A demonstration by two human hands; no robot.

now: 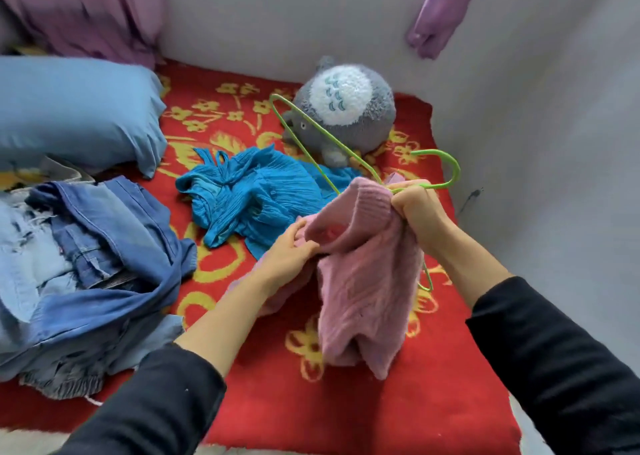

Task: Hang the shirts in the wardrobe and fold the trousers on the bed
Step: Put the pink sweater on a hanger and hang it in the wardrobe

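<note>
Right hand clamps green hanger neck plus pink sweater collar, left hand pinching collar's left edge (sweater hangs between).

Pink knit sweater partly on green wire hanger; teal shirt, jeans crumpled.

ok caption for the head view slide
Right hand grips a green hanger and pink sweater; left hand pinches its edge over the bed.

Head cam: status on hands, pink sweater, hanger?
Left hand pinches pink sweater at its opening. Right hand grips green hanger below hook, sweater bunched there. Blue top, jeans pile on bed, apart from hands.
</note>
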